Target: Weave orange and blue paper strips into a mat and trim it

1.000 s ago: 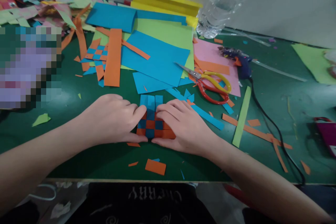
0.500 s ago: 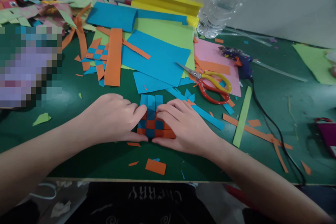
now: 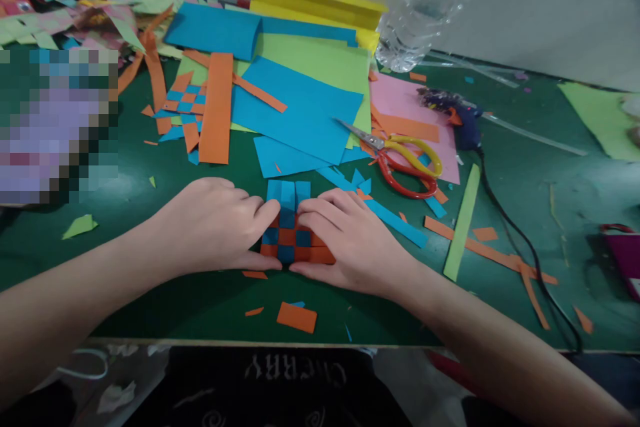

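A woven piece of blue and orange paper strips [image 3: 287,236] lies flat near the table's front edge. Blue strip ends stick out at its far side. My left hand [image 3: 215,230] grips its left edge, fingers curled and thumb along the near edge. On the right side my right hand [image 3: 355,243] holds the weave, its thumb at the near edge and its fingers bent over the top. Both hands cover parts of the weave. An orange paper scrap [image 3: 297,317] lies just in front of it.
Scissors [image 3: 383,143] with red and yellow handles lie beyond my right hand, beside blue sheets [image 3: 300,107]. A glue gun [image 3: 463,123] trails a black cord at the right. A plastic bottle [image 3: 420,20] stands behind. Paper strips litter the green table [image 3: 165,313].
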A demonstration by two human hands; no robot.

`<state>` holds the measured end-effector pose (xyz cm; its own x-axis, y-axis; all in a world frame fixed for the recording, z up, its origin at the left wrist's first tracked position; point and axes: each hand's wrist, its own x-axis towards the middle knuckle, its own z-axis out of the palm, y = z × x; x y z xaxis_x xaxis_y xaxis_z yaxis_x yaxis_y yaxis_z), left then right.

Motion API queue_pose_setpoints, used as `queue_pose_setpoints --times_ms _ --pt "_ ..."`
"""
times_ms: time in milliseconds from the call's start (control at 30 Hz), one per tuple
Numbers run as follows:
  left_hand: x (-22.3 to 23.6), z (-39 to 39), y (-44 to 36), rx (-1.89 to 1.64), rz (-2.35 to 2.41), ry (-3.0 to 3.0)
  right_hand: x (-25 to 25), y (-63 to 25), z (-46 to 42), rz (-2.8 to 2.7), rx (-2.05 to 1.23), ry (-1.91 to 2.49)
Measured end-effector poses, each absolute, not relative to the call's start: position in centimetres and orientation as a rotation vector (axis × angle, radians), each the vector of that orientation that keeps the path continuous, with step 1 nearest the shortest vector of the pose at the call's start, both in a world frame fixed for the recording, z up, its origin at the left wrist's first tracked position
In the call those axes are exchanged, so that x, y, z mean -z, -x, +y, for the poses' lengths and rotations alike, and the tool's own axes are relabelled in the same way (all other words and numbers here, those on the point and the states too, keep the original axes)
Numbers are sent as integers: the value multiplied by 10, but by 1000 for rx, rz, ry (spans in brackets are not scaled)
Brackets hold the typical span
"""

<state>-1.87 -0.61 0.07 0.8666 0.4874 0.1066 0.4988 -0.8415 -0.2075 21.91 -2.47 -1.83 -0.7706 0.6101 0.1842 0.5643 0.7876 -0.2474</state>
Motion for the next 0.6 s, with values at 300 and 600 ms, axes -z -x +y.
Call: queue_pose_setpoints --times_ms 300,600 --pt "-3 -6 19 200 -683 2785 16 -227 -22 -2530 -214 864" --pt "-3 -12 20 397 -276 2891 10 -238 -12 -2340 -22 746"
